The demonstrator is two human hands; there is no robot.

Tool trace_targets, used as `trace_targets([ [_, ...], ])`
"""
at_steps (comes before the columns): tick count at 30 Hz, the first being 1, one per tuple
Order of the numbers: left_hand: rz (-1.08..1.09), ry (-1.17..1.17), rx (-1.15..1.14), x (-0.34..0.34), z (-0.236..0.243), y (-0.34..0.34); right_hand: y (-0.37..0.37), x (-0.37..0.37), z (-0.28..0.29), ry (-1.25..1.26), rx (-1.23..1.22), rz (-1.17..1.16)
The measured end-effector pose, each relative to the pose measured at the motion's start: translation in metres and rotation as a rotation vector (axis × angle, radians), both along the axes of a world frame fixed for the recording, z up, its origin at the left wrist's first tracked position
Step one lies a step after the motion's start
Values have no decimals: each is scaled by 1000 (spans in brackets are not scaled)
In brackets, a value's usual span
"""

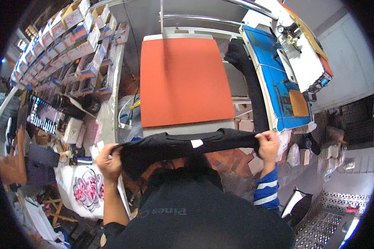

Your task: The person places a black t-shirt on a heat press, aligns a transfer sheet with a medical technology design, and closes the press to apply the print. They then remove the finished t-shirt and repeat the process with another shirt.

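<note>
I see a black garment [183, 145] stretched out flat between my two hands, just on the near side of the orange pad. A small white tag sits on it near the middle. My left hand [109, 161] grips the left end, its fingers [106, 150] curled tight around the bunched fabric. My right hand [268, 144] pinches the right end, its fingers [264, 136] closed on the cloth; that wrist wears a blue sleeve [266, 190] with pale stripes.

Just beyond the garment lies the orange pad [183, 79] of a heat press, flat and bare, on a grey base. To its right, a raised blue plate [274, 79] with a white housing [297, 45] stands swung aside, and another black cloth [247, 70] hangs between the pad and that plate.

To the left, a narrow bench [108, 112] carries cables and bags, and beyond it are rows of small blue and white boxes [66, 45]. Near left, a white sheet with a pink and black printed design [87, 189] lies beside my left forearm. A dark screen [43, 115] glows further left.
</note>
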State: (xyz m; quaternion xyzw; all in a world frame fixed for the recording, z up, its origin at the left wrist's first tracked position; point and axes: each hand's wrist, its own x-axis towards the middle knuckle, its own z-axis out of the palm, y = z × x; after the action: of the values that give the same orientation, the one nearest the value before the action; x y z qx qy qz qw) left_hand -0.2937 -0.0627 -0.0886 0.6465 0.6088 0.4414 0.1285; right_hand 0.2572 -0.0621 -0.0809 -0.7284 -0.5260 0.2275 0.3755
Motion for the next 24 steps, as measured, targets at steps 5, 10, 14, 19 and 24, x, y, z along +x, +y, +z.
trace_targets([
  [5,112,-247,374,13,86,87,107,-3,124,-249,511,95],
  [10,341,54,241,29,131,247,283,-11,160,-446,380,105],
  [14,81,260,27,-6,55,398,416,5,89,-649,322,261],
  [19,445,256,-493,-32,-62,467,509,-44,-41,-706,-137,194],
  [24,377,-656,-442,43,-88,555,612,68,-185,-13,-191,158],
])
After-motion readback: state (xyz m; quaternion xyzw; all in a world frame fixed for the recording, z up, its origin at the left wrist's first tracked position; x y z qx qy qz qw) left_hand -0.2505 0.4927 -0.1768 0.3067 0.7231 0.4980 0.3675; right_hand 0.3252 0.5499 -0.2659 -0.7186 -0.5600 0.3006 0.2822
